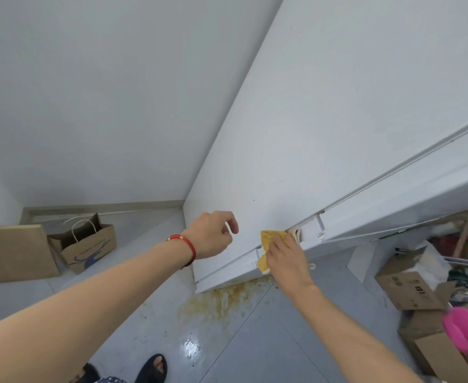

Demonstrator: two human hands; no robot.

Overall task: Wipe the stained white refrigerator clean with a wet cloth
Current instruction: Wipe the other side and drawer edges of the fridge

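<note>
While the right hand presses a gripped yellow cloth against the fridge, the left hand hovers loosely curled, empty.

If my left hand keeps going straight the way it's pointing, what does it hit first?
Most likely the white refrigerator's side panel. The left hand is loosely curled with its fingers aimed at that panel, just left of the yellow cloth. Depth is unclear; it may already be nearly touching.

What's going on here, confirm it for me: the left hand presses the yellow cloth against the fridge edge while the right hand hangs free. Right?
Wrong hands. The head view shows the right hand pressing the yellow cloth against the fridge edge, while the left hand, with the red bracelet, hangs free.
</note>
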